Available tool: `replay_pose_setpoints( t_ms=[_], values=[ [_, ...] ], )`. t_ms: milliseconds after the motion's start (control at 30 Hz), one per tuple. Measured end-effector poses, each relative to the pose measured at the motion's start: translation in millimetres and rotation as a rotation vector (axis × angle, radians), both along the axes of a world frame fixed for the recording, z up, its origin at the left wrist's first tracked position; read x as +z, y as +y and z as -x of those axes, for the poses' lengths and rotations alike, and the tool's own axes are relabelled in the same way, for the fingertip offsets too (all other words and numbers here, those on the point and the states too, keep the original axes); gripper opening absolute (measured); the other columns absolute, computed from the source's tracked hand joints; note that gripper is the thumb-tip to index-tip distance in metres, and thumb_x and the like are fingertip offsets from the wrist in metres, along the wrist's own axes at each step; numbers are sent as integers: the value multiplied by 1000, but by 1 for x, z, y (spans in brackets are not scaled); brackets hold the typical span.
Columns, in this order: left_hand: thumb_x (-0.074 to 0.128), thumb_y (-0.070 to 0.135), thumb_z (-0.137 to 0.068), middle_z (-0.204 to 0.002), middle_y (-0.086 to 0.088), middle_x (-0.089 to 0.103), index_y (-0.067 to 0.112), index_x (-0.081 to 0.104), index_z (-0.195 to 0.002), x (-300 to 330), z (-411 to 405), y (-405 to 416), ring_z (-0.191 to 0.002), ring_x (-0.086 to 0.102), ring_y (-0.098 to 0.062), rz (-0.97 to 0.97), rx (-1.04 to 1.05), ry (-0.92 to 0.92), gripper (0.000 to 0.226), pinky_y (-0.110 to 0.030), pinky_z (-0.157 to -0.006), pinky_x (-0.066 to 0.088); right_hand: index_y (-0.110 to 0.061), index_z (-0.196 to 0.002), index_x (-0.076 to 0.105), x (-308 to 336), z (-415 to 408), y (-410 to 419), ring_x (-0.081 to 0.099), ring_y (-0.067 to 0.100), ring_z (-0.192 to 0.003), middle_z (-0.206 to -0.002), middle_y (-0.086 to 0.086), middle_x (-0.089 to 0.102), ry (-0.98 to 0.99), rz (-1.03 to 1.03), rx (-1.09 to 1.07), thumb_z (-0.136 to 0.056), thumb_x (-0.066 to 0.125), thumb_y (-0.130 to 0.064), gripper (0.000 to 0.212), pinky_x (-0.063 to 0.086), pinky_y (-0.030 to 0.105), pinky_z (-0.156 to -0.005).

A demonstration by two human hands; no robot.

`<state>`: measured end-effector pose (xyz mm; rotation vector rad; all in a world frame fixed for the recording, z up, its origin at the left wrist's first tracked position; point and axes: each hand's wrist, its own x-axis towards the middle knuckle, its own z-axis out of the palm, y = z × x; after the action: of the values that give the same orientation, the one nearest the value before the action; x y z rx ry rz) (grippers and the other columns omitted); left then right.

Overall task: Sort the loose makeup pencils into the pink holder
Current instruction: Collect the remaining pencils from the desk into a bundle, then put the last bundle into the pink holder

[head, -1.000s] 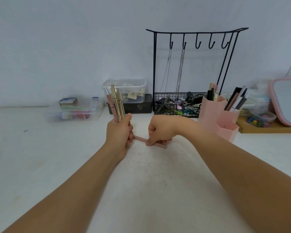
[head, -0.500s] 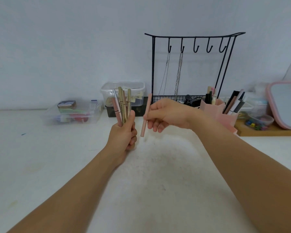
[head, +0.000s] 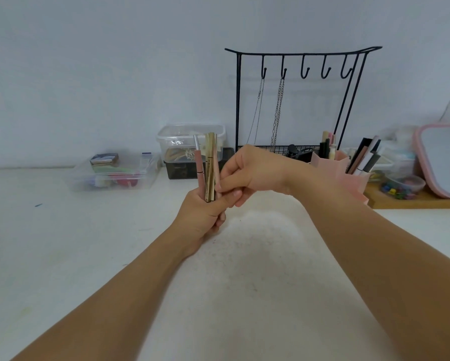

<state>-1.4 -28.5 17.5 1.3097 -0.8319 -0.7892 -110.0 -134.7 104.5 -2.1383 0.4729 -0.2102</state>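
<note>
Pencils are bunched upright in the left hand, fist curled round them — the right hand pinches the pink one at the bundle's right edge, pressing it in. Pink holder stands off to the right near the black rack, already holding several sticks. Gathering looks done, no loose pencils visible on the table — the drop into the holder remains.

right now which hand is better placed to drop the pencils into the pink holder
Probably the left hand: it already grips the pencil bundle upright. The right hand is nearer the pink holder, but its fingers only pinch at the bundle.
</note>
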Motion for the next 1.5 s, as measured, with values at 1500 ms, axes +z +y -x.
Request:
replay_pose_setpoints(
  t_ms=[1500],
  values=[
    [75,13,-90,-75,-5,70,10,67,-101,-13,35,-6,-75,66,-22,-19,-144,-239,14,-27,-66,58,-13,-73,53,-55,87,10,48,14,-46,-51,3,48,-604,-50,-679,-95,65,-42,38,60,34,-62]
  ],
)
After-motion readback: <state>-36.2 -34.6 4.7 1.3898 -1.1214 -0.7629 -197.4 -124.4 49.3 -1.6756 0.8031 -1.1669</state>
